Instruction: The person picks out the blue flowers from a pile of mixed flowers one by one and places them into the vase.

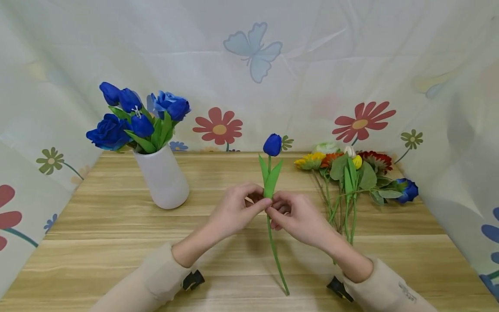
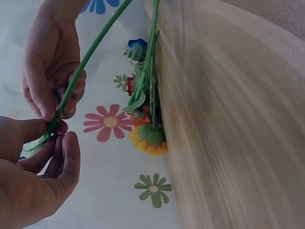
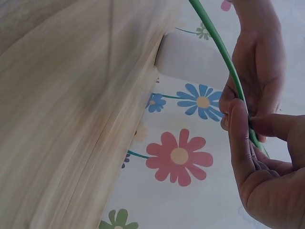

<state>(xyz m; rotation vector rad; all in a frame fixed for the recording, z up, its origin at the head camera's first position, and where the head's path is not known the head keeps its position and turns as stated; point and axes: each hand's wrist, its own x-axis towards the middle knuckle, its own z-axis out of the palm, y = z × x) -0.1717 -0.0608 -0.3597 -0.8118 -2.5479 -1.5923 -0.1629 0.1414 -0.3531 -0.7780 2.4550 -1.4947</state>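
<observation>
An artificial blue tulip (image 1: 272, 144) stands upright in front of me, its long stem hanging below my hands and curving toward the table's front. My left hand (image 1: 238, 210) pinches it between thumb and fingers at the base of its green leaves. From the other side my right hand (image 1: 300, 216) pinches the stem at nearly the same spot, the fingertips of both hands close together. In the left wrist view the green stem (image 2: 90, 50) runs up past the right hand. The right wrist view shows the stem (image 3: 217, 40) between both hands, with the bloom out of sight.
A white vase (image 1: 163, 180) holding several blue roses and tulips stands at the left. Loose flowers lie at the right, among them a yellow flower (image 1: 310, 161), a dark red flower (image 1: 376, 161) and a blue rose (image 1: 407, 190). A printed curtain (image 1: 187, 39) surrounds the wooden table (image 1: 97, 242).
</observation>
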